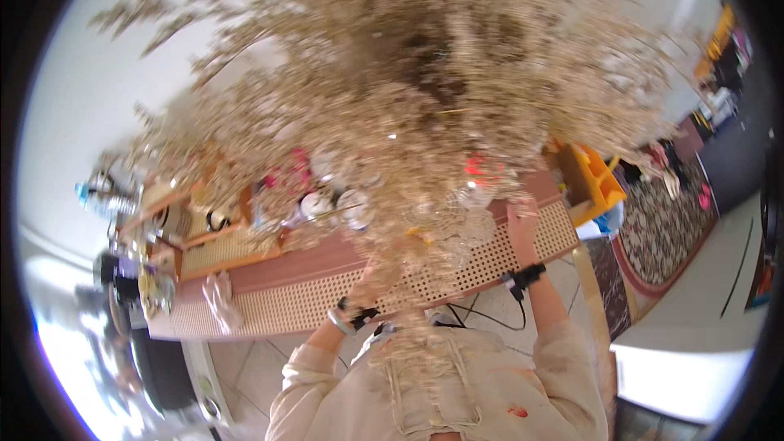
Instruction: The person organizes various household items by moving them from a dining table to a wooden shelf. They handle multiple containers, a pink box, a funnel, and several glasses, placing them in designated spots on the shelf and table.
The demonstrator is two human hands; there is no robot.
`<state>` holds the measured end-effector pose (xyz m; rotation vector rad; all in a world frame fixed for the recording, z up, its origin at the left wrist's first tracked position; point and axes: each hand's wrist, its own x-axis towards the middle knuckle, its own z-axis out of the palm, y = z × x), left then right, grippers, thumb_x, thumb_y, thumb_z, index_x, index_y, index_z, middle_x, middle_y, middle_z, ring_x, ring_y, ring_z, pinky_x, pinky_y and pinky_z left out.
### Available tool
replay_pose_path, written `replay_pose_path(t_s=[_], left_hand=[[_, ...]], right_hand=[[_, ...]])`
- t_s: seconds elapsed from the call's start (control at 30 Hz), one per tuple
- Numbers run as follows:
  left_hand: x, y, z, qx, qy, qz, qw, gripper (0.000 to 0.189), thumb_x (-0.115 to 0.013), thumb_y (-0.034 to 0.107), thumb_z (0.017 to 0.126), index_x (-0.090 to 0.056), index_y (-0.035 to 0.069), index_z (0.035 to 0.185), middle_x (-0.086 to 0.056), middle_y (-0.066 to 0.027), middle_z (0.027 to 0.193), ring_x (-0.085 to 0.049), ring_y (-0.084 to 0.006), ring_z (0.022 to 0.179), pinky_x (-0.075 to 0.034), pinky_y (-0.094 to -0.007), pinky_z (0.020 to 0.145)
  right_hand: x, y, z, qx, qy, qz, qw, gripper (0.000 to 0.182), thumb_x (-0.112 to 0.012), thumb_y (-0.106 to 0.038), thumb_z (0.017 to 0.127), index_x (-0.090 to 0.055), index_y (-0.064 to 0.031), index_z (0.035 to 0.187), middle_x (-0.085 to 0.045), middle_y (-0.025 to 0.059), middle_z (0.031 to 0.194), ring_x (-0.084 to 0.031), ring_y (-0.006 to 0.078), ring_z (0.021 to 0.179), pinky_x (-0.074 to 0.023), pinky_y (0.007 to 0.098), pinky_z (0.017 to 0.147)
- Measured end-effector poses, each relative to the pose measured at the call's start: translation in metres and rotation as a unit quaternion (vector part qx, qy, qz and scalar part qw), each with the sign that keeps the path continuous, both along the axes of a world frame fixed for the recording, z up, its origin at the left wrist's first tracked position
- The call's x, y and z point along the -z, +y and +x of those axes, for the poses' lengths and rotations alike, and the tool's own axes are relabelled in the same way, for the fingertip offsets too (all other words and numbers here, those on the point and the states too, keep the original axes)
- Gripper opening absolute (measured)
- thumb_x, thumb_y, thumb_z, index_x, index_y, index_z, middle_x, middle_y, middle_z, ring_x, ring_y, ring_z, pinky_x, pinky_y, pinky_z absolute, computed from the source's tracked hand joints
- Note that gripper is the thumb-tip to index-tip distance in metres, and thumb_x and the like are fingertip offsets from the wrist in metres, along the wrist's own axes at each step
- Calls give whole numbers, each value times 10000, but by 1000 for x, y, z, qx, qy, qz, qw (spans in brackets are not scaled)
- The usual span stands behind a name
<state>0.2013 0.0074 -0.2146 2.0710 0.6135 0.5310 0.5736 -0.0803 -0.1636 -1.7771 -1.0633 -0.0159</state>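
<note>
A large, blurred bunch of dried pampas-like grass (pixel 392 92) fills the upper middle of the head view and hangs over the dresser-like table (pixel 294 300). My left hand (pixel 373 278) is above the table's perforated front strip, largely hidden by the plumes; what its fingers do cannot be seen. My right hand (pixel 522 226) reaches over the strip at the right, its fingertips beside the grass and close to clear patterned glassware (pixel 478 226). Whether it grips anything is unclear. Both wrists wear black straps. Round white-topped jars (pixel 354 205) stand left of the glassware.
A wooden compartment tray (pixel 233 251) lies on the left of the table, near a pale crumpled cloth or glove (pixel 222 303). At the right end is a yellow-orange plastic bin (pixel 597 184). A black cable (pixel 490 318) hangs below my right wrist. A patterned rug (pixel 667 226) covers floor farther right.
</note>
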Motion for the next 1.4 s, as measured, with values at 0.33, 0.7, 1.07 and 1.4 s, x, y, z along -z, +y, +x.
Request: replay_pose_path(t_s=[0.33,0.7,1.07,1.4], left_hand=[[-96,-40,7,-147,143,232,951,576,-730,146,758,-540,157,1301,-435,-96,1382,-415,-307,1290,-409,-466,1008],[-91,-59,-52,-185,157,170,955,521,-724,199,774,-574,151,1271,-401,-135,1451,-354,-328,1356,-303,-504,1083],[-96,-112,-153,-193,106,189,957,397,-713,80,784,-625,59,1171,-572,-148,1283,-558,-297,1163,-419,-424,984],[-97,-228,-234,-495,-198,-92,841,187,-659,-20,821,-649,4,1006,-627,-36,824,-587,-84,655,-489,-219,595]], right_hand=[[9,-19,-99,-258,-182,-83,945,406,-639,-92,826,-573,-38,1222,-534,188,1247,-530,355,1088,-450,409,904],[-4,30,-156,-327,-183,-88,923,608,-762,-126,733,-543,-110,1301,-454,184,1327,-451,386,1130,-397,489,971],[-34,-55,-234,-252,-201,-82,943,668,-752,-101,718,-440,-60,1308,-440,193,1269,-455,393,1099,-383,511,918],[-35,-98,-334,-567,0,-166,807,162,-624,-84,828,-638,-35,982,-646,115,857,-603,289,865,-487,393,771]])
